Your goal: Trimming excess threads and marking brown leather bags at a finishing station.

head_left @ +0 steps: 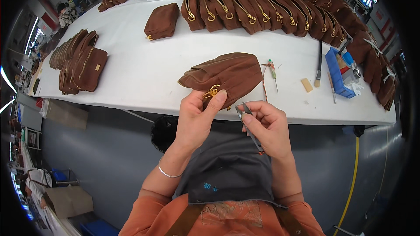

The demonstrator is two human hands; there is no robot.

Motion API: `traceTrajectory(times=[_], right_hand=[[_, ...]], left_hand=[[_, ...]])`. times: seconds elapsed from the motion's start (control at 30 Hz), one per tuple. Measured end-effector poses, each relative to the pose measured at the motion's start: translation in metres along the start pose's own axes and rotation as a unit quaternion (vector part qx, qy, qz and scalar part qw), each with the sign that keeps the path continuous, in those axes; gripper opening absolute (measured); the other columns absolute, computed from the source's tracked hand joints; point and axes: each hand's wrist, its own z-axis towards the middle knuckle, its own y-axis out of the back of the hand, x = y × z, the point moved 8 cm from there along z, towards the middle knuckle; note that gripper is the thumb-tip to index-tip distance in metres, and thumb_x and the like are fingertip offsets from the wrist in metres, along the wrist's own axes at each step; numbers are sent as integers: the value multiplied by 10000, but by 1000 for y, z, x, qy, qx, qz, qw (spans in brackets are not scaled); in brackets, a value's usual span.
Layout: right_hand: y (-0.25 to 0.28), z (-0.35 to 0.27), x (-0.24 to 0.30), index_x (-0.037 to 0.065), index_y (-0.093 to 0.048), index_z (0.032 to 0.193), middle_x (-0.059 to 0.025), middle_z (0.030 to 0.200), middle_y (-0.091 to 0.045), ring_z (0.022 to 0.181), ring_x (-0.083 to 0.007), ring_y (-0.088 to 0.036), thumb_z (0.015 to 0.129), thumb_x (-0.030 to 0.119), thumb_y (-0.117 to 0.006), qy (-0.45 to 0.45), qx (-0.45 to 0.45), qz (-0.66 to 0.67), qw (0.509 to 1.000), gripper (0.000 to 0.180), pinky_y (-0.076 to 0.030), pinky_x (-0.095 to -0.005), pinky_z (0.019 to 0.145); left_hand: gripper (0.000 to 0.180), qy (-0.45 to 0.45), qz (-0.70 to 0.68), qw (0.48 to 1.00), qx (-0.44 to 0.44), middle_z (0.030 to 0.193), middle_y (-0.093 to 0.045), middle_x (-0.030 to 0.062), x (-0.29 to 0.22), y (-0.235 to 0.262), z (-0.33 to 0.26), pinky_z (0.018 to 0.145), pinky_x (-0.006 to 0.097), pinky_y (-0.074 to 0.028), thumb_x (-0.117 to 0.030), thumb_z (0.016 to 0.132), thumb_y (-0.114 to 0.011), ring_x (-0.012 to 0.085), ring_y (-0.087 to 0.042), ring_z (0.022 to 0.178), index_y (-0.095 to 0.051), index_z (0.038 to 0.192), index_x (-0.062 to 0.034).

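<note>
Left hand (197,118) — pinching brown zip pouch (225,76) (gold puller under thumb); right hand (267,126) — fingers closed around thread snips (246,120).

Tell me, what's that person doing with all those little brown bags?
A person holds one brown zip pouch in the left hand, thumb by its gold zipper pull. The right hand grips small thread snips just beside the pouch. More brown pouches stand in rows on the white table.
</note>
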Motion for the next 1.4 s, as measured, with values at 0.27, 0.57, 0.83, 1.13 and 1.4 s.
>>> traceTrajectory(times=[0.27,0.57,0.83,1.13,1.4], right_hand=[[-1,4,-5,-38,-650,1044,44,673,-563,619,-12,-527,898,39,-643,-11,-30,-8,999,166,-475,-182,586],[0,3,-6,-48,-651,1035,32,672,-573,615,-17,-524,899,40,-641,-15,-46,-13,999,162,-491,-203,587],[1,3,-7,-50,-652,1024,28,672,-587,613,-16,-521,906,51,-640,-19,-46,-7,999,156,-490,-207,586],[3,-1,-8,-43,-656,1009,30,665,-594,584,-8,-514,918,76,-632,-45,-48,-6,998,152,-469,-195,561],[2,-4,-8,-28,-661,1012,31,689,-605,613,-5,-518,920,82,-637,-22,-50,-16,998,145,-452,-185,576]], left_hand=[[323,4,6,1000,10,1125,-638,57,1,-1,-3,884,260,-473,-145,978,-576,83,-572,993,-534,1241,38],[352,9,11,999,30,1186,-624,102,4,-1,-4,922,325,-495,-134,978,-567,150,-601,1057,-512,1280,38],[308,14,11,1000,23,1127,-638,83,7,-1,-5,887,290,-497,-127,975,-573,113,-593,998,-535,1228,45],[273,11,29,999,23,1047,-658,38,10,-2,-8,808,230,-479,-142,969,-594,55,-570,913,-569,1174,37],[254,-2,31,999,23,1032,-656,29,9,-3,-9,799,227,-477,-140,969,-594,53,-567,899,-573,1154,33]])
